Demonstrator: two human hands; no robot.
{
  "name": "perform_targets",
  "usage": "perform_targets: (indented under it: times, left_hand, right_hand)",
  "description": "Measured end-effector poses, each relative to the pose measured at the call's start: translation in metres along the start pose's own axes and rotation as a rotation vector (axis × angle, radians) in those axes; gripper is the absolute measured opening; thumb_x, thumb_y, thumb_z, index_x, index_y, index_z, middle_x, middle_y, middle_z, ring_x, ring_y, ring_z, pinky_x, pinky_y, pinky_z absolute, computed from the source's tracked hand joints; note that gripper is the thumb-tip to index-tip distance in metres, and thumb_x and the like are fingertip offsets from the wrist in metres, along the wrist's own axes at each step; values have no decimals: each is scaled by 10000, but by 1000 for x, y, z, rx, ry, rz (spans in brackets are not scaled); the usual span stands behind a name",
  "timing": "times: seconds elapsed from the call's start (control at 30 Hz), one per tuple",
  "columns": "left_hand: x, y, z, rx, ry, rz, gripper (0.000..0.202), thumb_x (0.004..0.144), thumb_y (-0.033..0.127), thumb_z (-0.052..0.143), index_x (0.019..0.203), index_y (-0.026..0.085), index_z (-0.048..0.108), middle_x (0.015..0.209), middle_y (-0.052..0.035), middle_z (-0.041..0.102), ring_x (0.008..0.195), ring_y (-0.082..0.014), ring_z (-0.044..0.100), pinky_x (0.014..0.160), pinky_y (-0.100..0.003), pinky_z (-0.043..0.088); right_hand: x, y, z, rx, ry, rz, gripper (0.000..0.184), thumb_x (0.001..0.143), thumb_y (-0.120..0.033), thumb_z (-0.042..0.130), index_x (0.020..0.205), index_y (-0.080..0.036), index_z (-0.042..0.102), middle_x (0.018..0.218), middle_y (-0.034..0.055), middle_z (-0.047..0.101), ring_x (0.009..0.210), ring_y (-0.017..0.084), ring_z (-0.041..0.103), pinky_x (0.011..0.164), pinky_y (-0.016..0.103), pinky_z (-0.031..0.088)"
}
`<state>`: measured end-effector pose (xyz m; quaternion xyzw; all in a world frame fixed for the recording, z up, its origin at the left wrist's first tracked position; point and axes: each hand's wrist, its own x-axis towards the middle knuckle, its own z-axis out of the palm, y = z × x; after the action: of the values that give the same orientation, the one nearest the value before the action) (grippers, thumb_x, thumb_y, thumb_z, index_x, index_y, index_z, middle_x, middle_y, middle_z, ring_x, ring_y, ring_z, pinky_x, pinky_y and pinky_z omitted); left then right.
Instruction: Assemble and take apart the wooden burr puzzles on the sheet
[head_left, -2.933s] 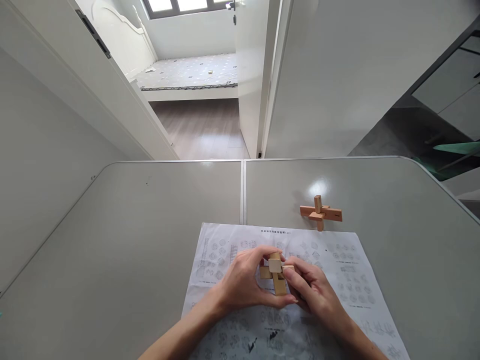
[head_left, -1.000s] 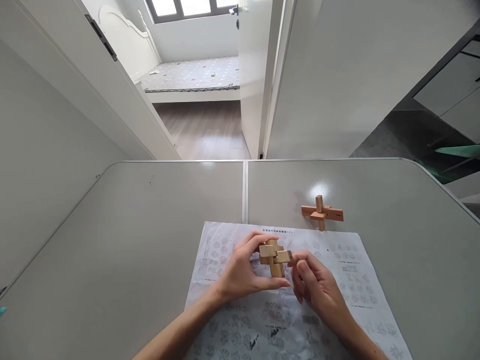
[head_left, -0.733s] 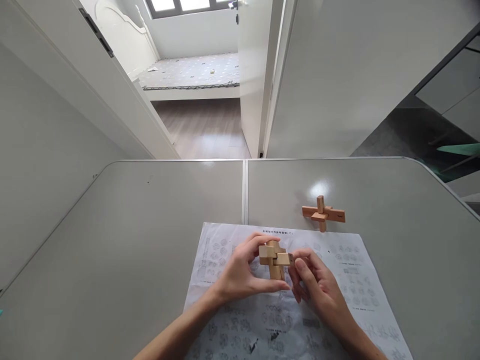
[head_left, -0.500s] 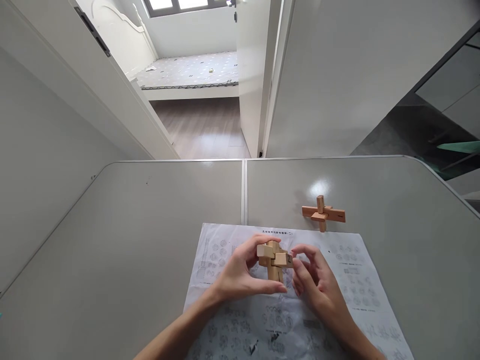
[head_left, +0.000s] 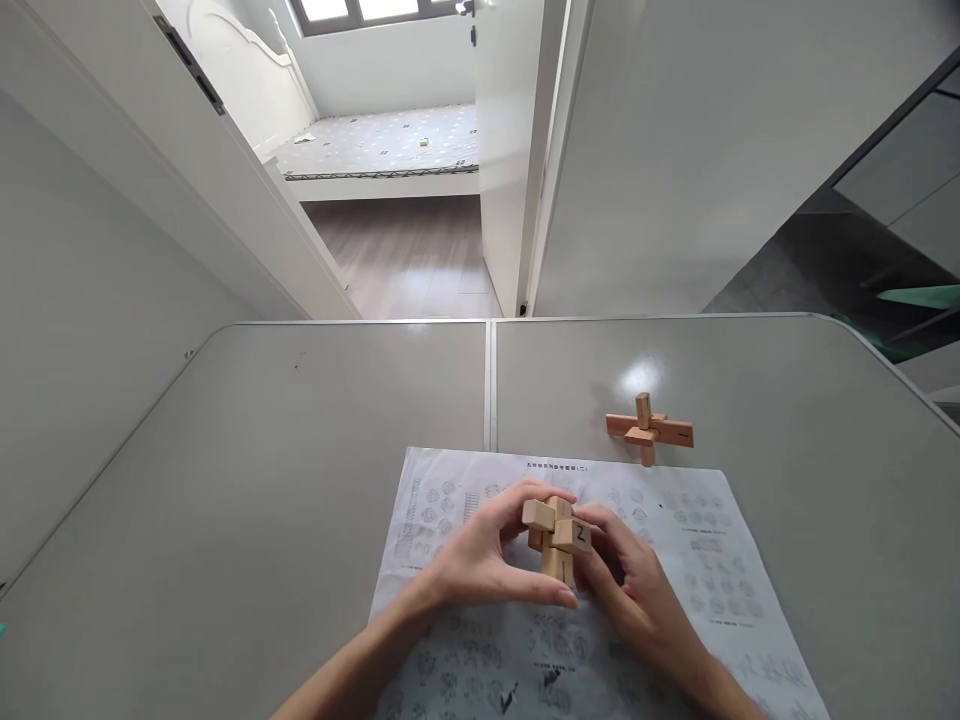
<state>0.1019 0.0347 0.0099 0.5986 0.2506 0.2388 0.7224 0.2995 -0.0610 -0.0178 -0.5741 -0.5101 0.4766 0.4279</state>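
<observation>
From the head view, I saw the left hand [head_left: 487, 556] pinching the pale wooden puzzle [head_left: 561, 537] over the printed sheet [head_left: 675, 610]. The right hand's [head_left: 628, 582] fingers curled at its three-o'clock side, grip unclear; a reddish puzzle [head_left: 646, 432] stood toward one o'clock.

The interlocked blocks [head_left: 556, 540] look like smooth, matt wood — as does the cross-shaped piece [head_left: 642, 436]; the sheet [head_left: 720, 560] is creased matt paper — the tabletop [head_left: 225, 500] smooth and glossy.
</observation>
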Motion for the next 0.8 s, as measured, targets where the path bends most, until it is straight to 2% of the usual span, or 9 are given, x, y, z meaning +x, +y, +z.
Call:
perform_targets:
  times: [0.1, 0.23, 0.37, 0.5, 0.63, 0.8]
  left_hand:
    - [1, -1, 0, 81, 44, 62, 828, 615, 467, 1044, 1351, 283, 713, 1389, -122, 624, 1232, -314, 665, 1059, -433, 574]
    - [2, -1, 1, 166, 57, 78, 815, 611, 500, 1038, 1332, 273, 734, 1320, -125, 667, 1191, -324, 680, 1056, -452, 571]
    - [-1, -1, 2, 215, 65, 79, 805, 602, 521, 1034, 1311, 265, 752, 1228, -111, 696, 1108, -302, 700, 1022, -430, 580]
    - [-2, 1, 5, 258, 75, 105, 777, 603, 549, 1023, 1273, 249, 767, 1169, -98, 700, 1050, -283, 702, 1002, -420, 576]
    - [0, 3, 6, 311, 84, 136, 774, 615, 571, 1008, 1273, 245, 763, 1151, -95, 705, 1017, -275, 705, 980, -414, 590]
    - [-1, -1, 13, 406, 140, 254, 738, 668, 536, 976, 1298, 236, 734, 1149, -103, 710, 1025, -273, 709, 954, -410, 626]
  right_hand:
    - [1, -2, 0, -12, 13, -7, 355, 1069, -577, 550, 1128, -244, 659, 764, 4, 645, 660, 208, 587, 640, 308, 482]
    - [1, -7, 0, -55, 13, -53, 404, 1087, -593, 490, 1041, -238, 677, 760, 13, 653, 635, 201, 551, 614, 302, 455]
    - [1, -8, -1, -63, -26, -94, 441, 1099, -582, 459, 866, -238, 605, 716, 0, 587, 613, 183, 498, 596, 291, 419]
    - [1, -8, -3, -35, -85, -98, 489, 1094, -613, 445, 788, -240, 528, 696, -9, 537, 601, 173, 469, 588, 290, 394]
    - [1, -9, -3, 20, -105, -37, 561, 1071, -687, 429, 732, -243, 472, 654, -26, 457, 564, 156, 387, 557, 292, 347]
    - [-1, -13, -5, 191, -205, 156, 612, 1028, -773, 440, 714, -248, 436, 569, -65, 336, 502, 121, 263, 474, 270, 247]
